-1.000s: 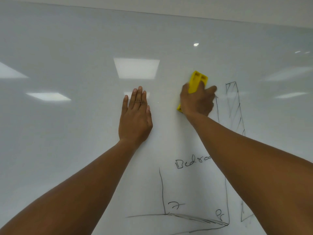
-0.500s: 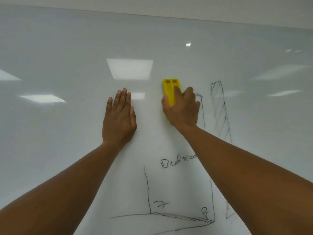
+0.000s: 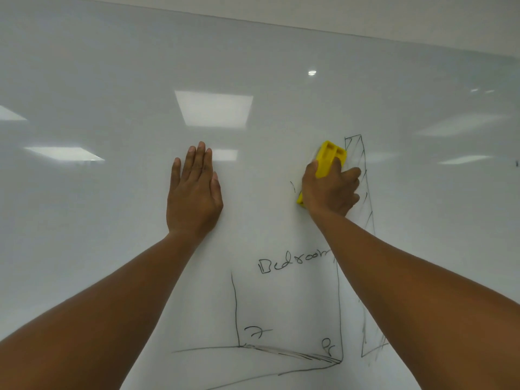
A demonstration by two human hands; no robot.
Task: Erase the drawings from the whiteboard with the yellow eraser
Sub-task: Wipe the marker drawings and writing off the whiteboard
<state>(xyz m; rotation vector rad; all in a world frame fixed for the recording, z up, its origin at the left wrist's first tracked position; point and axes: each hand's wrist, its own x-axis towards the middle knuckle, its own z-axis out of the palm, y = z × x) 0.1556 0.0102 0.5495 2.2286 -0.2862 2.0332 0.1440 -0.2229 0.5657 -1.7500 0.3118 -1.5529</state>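
Note:
A glossy whiteboard point(image 3: 112, 220) fills the view. My right hand point(image 3: 330, 192) grips the yellow eraser point(image 3: 326, 160) and presses it flat on the board, its top end tilted right beside a tall hatched column drawing point(image 3: 363, 192). My left hand point(image 3: 194, 192) lies flat on the board with fingers together, holding nothing. Below the hands is a black line drawing of a room point(image 3: 287, 319) with the word "Bedroom" point(image 3: 292, 263). My right forearm covers part of the drawing's right side.
The board's top edge point(image 3: 309, 26) meets a pale wall above. Reflections of ceiling lights point(image 3: 213, 108) show on the board. A short stray mark point(image 3: 292, 187) sits left of the eraser.
My right hand has swept the eraser to the right, up against the hatched column, and tilted its top rightward. The vertical line beside the column is gone near the hand. My left hand stays planted.

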